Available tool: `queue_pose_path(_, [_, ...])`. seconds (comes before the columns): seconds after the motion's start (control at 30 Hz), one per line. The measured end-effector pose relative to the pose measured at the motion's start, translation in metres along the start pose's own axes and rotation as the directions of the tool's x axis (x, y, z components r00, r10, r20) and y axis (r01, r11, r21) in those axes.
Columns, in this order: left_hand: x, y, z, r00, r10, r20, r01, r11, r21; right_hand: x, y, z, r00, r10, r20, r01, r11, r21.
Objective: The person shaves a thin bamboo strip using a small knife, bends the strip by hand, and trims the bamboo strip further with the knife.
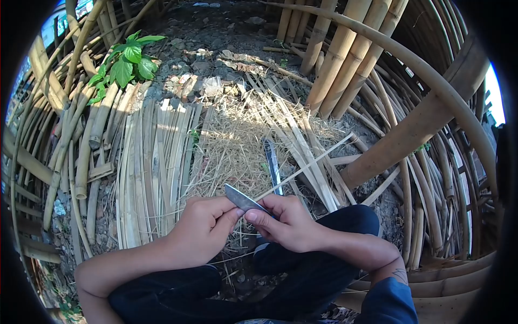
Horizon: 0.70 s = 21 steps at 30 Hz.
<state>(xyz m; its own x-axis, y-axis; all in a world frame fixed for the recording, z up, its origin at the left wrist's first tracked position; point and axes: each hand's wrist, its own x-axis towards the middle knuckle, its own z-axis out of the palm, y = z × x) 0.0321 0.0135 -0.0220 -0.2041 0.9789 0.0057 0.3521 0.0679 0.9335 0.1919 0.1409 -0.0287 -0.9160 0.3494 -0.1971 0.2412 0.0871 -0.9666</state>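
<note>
My right hand (286, 222) is closed around a knife, thumb pressed along the flat. The short grey knife blade (243, 198) points up and left, across the gap between my hands. A thin bamboo strip (307, 166) runs from beside the blade and my right index finger out to the upper right. My left hand (208, 221) is closed in a pinch against the blade and the near end of the strip; its fingertips are partly hidden. Just beyond my hands, a second, longer blade (272, 164) lies on the shavings.
Pale bamboo shavings (226, 146) cover the ground ahead. Split bamboo slats (162, 162) lie at left, with more slats (297, 137) at right. Thick bamboo poles (345, 59) stand at upper right, and a slanting pole (399, 135) is nearby. A leafy plant (127, 62) grows at upper left.
</note>
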Motion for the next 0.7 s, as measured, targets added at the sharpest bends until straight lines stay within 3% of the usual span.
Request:
queue_pose_path(0.03, [-0.001, -0.002, 0.001, 0.996, 0.092, -0.015, -0.092, 0.995, 0.043, 0.001, 0.004, -0.002, 0.999, 0.028, 0.03, -0.03, 0.997, 0.077])
queue_pose_path(0.1, [-0.002, -0.002, 0.006, 0.993, 0.114, -0.043, -0.114, 0.993, 0.01, 0.002, 0.004, -0.005, 0.996, 0.054, 0.064, -0.063, 0.987, 0.15])
queue_pose_path(0.17, [-0.002, -0.002, 0.007, 0.989, 0.13, -0.073, -0.132, 0.991, -0.02, 0.0, -0.001, -0.009, 0.986, 0.099, 0.135, -0.139, 0.932, 0.335])
queue_pose_path(0.23, [-0.001, -0.001, 0.005, 0.999, 0.05, -0.018, -0.052, 0.988, -0.144, -0.003, -0.008, -0.012, 0.99, 0.081, 0.119, -0.115, 0.94, 0.32])
queue_pose_path(0.43, [0.001, -0.002, 0.005, 1.0, -0.026, 0.014, 0.029, 0.969, -0.245, -0.004, -0.011, -0.017, 0.996, 0.074, 0.053, -0.084, 0.97, 0.226])
queue_pose_path(0.7, [0.0, -0.004, 0.0, 0.999, -0.032, 0.032, 0.038, 0.975, -0.22, -0.005, -0.012, -0.021, 0.997, 0.078, 0.025, -0.081, 0.987, 0.139])
